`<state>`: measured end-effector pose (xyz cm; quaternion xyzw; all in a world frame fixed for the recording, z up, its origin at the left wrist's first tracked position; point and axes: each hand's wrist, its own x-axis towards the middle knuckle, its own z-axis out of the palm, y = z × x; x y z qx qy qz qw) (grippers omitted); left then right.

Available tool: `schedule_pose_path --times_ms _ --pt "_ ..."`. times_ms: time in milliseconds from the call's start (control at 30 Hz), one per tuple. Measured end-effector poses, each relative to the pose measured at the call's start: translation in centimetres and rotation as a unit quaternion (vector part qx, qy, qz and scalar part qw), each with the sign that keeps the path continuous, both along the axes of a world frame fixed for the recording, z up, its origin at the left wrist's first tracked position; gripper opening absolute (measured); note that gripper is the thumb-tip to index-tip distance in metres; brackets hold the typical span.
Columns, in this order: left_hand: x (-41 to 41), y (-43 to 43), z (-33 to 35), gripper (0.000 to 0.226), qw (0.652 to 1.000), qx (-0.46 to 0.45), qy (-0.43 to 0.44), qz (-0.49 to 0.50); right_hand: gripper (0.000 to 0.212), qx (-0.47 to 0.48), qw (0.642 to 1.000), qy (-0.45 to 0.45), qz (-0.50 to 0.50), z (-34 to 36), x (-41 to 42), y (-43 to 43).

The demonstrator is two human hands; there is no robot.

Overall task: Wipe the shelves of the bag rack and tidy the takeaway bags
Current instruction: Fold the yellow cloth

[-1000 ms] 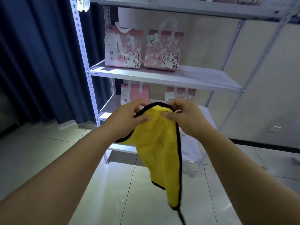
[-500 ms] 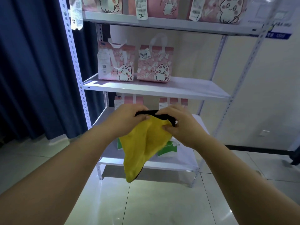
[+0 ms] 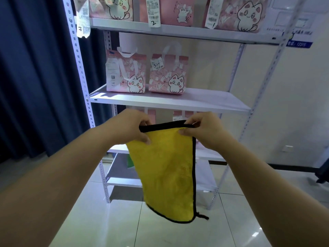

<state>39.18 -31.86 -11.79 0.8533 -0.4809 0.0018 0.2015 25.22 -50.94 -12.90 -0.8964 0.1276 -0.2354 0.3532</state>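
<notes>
A yellow cloth (image 3: 165,168) with a black hem hangs in front of the white bag rack (image 3: 170,101). My left hand (image 3: 131,125) pinches its top edge on the left and my right hand (image 3: 204,129) pinches the same edge on the right, holding it spread. Two pink cat-print takeaway bags, one on the left (image 3: 126,72) and one on the right (image 3: 168,73), stand side by side at the left of the middle shelf. Several more pink bags (image 3: 236,13) with paper receipts stand on the shelf above. Further bags on the lower shelves are mostly hidden behind my hands and the cloth.
A dark blue curtain (image 3: 33,73) hangs to the left of the rack. A pale wall with a socket (image 3: 287,148) is on the right. Glossy white floor tiles (image 3: 110,220) lie below. The right half of the middle shelf holds no bags.
The view has tilted up and moved closer to the rack, showing the top shelf's bags. The bunched cloth has been drawn out between my hands and now hangs flat.
</notes>
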Motion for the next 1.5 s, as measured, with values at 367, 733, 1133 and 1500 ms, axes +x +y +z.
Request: schedule_pose_path --times_ms 367,733,1133,1500 --pt "1.1 0.3 -2.1 0.010 0.982 -0.147 0.113 0.024 0.014 0.017 0.999 -0.025 -0.040 0.4 -0.1 -1.2" --pt "0.5 -0.8 -2.7 0.016 0.940 -0.262 0.203 0.082 0.021 0.029 0.993 -0.028 -0.106 0.0 0.5 -0.7" --pt "0.0 0.1 -4.8 0.107 0.931 -0.178 0.306 0.084 0.083 0.356 0.930 0.058 -0.076 -0.8 -1.7 -1.0" --pt "-0.4 -0.2 -6.1 0.024 0.943 -0.257 0.186 0.099 0.024 0.170 0.974 -0.026 -0.144 -3.3 -1.2 -0.8"
